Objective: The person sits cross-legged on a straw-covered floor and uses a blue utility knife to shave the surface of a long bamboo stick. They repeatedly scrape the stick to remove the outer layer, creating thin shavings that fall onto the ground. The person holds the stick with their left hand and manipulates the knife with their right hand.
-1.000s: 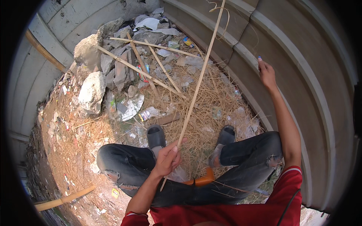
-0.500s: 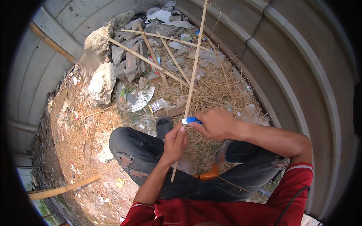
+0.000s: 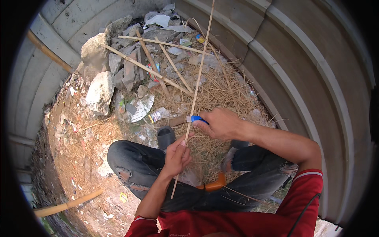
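Note:
My left hand (image 3: pixel 176 158) is closed round the lower part of a long, thin bamboo strip (image 3: pixel 200 71), its forefinger stretched out along the far side. From above my left thigh the strip slants away from me, up past the straw. My right hand (image 3: pixel 221 123) grips a blue cutter knife (image 3: pixel 196 119), whose pale blade end lies against the strip just beyond my left hand. Close to the strip's far end hangs a thin curled sliver. Most of the knife's handle is hidden inside my right fist.
Straw-like shavings (image 3: pixel 221 87) cover the ground ahead. Beyond lie several bamboo sticks (image 3: pixel 158 73), pale rocks (image 3: pixel 99 93) and litter. Corrugated metal sheeting (image 3: pixel 300 71) rises on the right. An orange curved handle (image 3: pixel 215 185) shows between my legs, near a dark slipper (image 3: pixel 166 136).
My hands have moved farther apart along the strip: the left is lower and nearer me, the right with the knife slightly farther away. The view has shifted a little too.

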The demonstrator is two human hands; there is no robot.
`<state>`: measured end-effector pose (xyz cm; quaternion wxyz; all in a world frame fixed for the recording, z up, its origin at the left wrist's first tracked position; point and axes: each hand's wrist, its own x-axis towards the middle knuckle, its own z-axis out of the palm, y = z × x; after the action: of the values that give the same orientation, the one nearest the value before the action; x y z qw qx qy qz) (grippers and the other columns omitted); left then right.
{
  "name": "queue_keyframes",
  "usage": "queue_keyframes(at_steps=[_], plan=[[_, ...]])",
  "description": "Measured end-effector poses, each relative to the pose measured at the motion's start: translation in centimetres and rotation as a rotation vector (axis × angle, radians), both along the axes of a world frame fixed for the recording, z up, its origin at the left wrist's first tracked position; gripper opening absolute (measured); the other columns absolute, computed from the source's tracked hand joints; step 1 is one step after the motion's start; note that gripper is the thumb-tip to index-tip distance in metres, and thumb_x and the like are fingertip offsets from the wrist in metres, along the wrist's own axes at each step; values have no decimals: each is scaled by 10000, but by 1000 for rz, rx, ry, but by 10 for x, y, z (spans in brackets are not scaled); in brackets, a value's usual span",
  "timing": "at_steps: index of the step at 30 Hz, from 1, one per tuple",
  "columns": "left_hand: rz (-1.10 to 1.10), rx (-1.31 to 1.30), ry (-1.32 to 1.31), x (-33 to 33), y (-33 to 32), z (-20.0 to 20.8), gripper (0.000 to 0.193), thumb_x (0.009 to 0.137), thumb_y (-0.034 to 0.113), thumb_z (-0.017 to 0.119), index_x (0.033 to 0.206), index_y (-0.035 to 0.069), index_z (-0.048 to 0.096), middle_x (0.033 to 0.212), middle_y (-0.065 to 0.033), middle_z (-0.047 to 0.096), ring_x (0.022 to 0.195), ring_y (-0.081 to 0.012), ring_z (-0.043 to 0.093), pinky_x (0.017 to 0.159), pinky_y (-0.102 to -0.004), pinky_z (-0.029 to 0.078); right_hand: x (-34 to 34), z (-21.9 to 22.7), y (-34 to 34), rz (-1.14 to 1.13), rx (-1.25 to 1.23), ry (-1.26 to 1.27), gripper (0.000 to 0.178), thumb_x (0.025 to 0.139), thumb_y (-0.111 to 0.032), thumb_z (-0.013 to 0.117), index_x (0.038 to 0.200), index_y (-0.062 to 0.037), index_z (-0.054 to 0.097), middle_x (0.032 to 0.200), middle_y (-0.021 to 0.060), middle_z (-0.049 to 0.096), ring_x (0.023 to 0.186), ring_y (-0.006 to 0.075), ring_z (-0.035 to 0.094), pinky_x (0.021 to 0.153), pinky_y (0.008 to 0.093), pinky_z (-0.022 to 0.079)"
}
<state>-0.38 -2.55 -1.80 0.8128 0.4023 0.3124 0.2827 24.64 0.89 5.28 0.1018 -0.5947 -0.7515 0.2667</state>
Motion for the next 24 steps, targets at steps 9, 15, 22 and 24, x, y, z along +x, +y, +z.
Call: queue_keyframes(at_steps=[9, 15, 22, 24], plan=[[-194, 27, 34, -21, -25, -1, 443, 1119, 251, 379, 1460, -20, 461, 545, 51, 285, 438, -48, 246, 451, -240, 262, 145, 2, 74, -516, 192, -115, 663, 1037, -559, 401, 977, 23, 712, 869, 298, 679, 892, 484, 655, 817, 532, 507], [-303, 0, 19, -25, -35, -18, 441, 1117, 228, 372, 1465, -31, 451, 545, 51, 295, 413, -50, 261, 426, -235, 250, 210, 2, 83, -807, 242, -90, 670, 1020, -579, 430, 1019, 33, 703, 938, 298, 684, 961, 479, 645, 871, 528, 486], [-373, -76, -39, -39, -39, -19, 466, 1115, 247, 375, 1470, -46, 438, 540, 47, 308, 401, -53, 306, 397, -225, 277, 216, -4, 73, -956, 424, -105, 618, 1014, -542, 453, 1028, 19, 712, 935, 274, 703, 991, 478, 654, 893, 519, 502], [-443, -80, 21, -49, -39, -9, 470, 1111, 247, 393, 1476, -45, 436, 539, 38, 346, 398, -65, 356, 391, -229, 320, 226, -5, 69, -1000, 509, -126, 611, 1014, -530, 451, 1016, 25, 707, 940, 280, 701, 987, 483, 649, 891, 532, 495]])
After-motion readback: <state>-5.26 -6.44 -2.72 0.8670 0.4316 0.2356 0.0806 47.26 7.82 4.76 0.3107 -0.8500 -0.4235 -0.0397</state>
